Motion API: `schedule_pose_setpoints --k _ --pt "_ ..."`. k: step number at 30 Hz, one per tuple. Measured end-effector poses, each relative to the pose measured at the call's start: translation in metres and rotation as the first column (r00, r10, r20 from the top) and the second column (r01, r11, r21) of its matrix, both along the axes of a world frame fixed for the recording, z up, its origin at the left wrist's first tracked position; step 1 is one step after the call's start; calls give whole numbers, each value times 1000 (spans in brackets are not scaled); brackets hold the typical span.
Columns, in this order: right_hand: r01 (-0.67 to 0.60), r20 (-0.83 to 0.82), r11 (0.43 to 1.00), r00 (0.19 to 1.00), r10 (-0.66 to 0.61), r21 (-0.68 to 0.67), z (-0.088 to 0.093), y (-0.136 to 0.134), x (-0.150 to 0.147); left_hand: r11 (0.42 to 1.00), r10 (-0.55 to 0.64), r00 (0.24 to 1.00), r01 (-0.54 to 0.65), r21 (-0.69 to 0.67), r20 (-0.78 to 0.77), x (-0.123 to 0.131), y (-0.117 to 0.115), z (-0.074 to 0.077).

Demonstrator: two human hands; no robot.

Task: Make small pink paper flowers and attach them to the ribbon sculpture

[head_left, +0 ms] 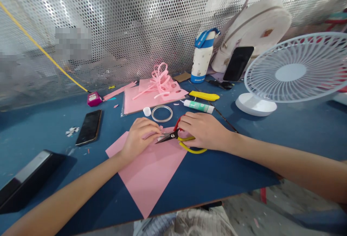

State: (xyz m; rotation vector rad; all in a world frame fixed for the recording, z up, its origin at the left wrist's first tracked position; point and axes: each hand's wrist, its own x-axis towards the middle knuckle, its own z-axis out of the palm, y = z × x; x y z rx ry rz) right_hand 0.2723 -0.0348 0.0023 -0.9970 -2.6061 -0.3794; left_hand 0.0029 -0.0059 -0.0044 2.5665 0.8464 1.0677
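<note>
My right hand [204, 130] grips a pair of scissors [173, 135] with one red and one yellow handle loop. Their dark blades point left, slightly parted, toward the fingertips of my left hand [141, 136]. Those fingertips pinch a small pink paper piece [161, 128], partly hidden by the fingers, with a whitish bit at the blades. Under both hands lies a large sheet of pink paper [151, 178], one corner reaching the table's front edge. Just beyond the hands are a ring of tape [162, 114] and a small white cap [146, 111].
Behind are pink sheets [132, 100] with curled pink strips [161, 76], a glue tube [198, 106] and a yellow cutter [204, 95]. A bottle [202, 58] and a white fan [291, 73] stand right. A phone [89, 127] and a black box [29, 178] lie left.
</note>
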Motion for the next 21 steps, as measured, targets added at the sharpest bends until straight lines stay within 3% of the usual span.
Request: schedule_pose_setpoints --k 9,21 --pt "-37 13 998 999 38 -56 -3 0 -2 994 -46 998 50 -95 45 0 2 0" --pt "-69 19 994 997 71 -89 -6 -1 -4 983 -127 988 137 -119 92 6 -5 5"
